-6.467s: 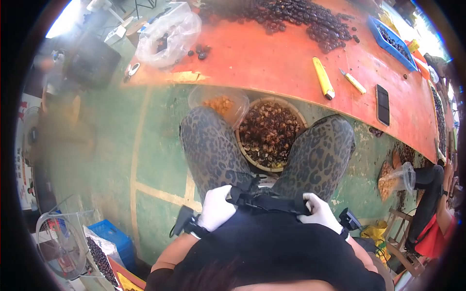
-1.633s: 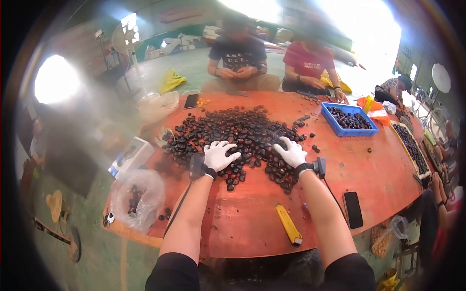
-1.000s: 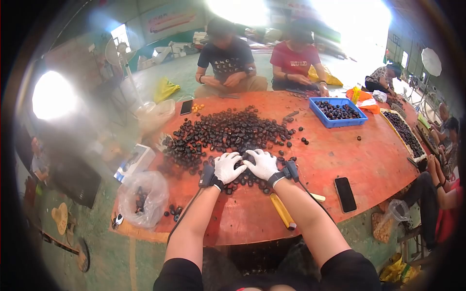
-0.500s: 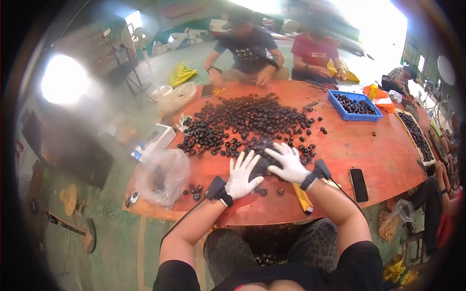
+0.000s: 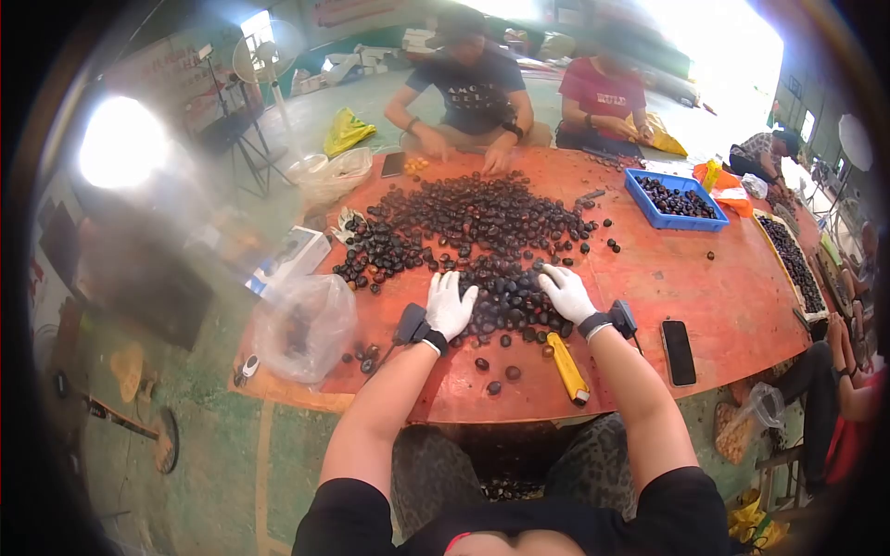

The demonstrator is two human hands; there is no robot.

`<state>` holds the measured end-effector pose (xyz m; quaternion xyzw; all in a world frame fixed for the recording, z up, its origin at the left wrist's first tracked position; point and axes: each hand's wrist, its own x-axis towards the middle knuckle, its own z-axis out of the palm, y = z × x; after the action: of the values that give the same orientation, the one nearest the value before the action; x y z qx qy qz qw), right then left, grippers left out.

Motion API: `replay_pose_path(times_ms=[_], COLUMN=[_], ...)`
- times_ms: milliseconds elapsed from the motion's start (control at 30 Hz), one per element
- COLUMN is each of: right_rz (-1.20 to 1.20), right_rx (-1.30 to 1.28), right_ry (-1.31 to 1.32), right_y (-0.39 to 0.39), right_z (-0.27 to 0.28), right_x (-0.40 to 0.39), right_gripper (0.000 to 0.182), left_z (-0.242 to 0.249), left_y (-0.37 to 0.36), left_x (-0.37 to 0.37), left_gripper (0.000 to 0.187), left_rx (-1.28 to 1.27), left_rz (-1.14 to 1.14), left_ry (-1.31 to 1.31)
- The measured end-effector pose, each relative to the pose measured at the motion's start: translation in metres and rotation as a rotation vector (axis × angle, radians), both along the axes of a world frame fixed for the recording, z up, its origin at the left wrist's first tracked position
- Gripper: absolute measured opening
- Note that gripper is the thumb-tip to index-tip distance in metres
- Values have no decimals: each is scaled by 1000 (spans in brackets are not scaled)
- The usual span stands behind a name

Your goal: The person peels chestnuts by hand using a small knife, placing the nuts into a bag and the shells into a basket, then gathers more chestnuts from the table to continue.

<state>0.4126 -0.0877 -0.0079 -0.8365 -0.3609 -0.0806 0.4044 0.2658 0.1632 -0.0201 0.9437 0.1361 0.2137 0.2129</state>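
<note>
My left hand (image 5: 450, 308), in a white glove, rests against the left side of a near heap of dark, round, glossy nuts (image 5: 508, 298) that look like chestnuts. My right hand (image 5: 567, 295), also gloved in white, lies along the heap's right side. Both hands have their fingers stretched out and hold nothing, with the nuts between them. Just below my right hand lies a yellow-handled utility knife (image 5: 568, 371). A few loose nuts (image 5: 513, 372) sit nearer the table's front edge. Behind my hands spreads the larger pile of nuts (image 5: 482, 213).
On the red table (image 5: 640, 306) are a blue tray of nuts (image 5: 660, 221), a black phone (image 5: 679, 354), a clear plastic bag (image 5: 306, 332) and a white box (image 5: 297, 255). Across the table sit two people (image 5: 468, 88); one has a hand at the pile's far edge.
My hands have drawn apart to either side, and a heap of nuts now shows between them. The knife is now fully uncovered. Opposite, one person's hand has reached closer to the pile.
</note>
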Motion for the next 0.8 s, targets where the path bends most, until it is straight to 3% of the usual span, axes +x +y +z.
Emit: replay_pose_path(times_ms=[67,167,233,367,467,567,600,800], right_rz=[32,-125,-5,149,241,299,303,273], right_rx=[-53,-364,-406,-589,-630,-626,-623,-577], right_ry=[-35,-118,-205,-149,-191,-252,-242,-270], right_y=[3,-5,-18,-43,-47,-36,-31,-19], right_z=[5,50,64,75,66,51,50,41], right_x=[-14,-74,-120,-213,-242,-241,-236,-209], right_gripper=[57,77,80,76,73,64,62,54], left_z=[-5,30,42,55,34,15,30,25], left_y=[-7,-19,-12,8,24,17,3,-22], left_x=[5,-5,5,38,69,85,73,47], left_gripper=[66,63,61,61,53,41,35,28], left_rx=[-87,-280,-146,55,-19,-56,-70,-97], left_rz=[-77,-95,34,212,-26,-48,10,61], left_ry=[-13,-24,-41,56,269,126,130,69])
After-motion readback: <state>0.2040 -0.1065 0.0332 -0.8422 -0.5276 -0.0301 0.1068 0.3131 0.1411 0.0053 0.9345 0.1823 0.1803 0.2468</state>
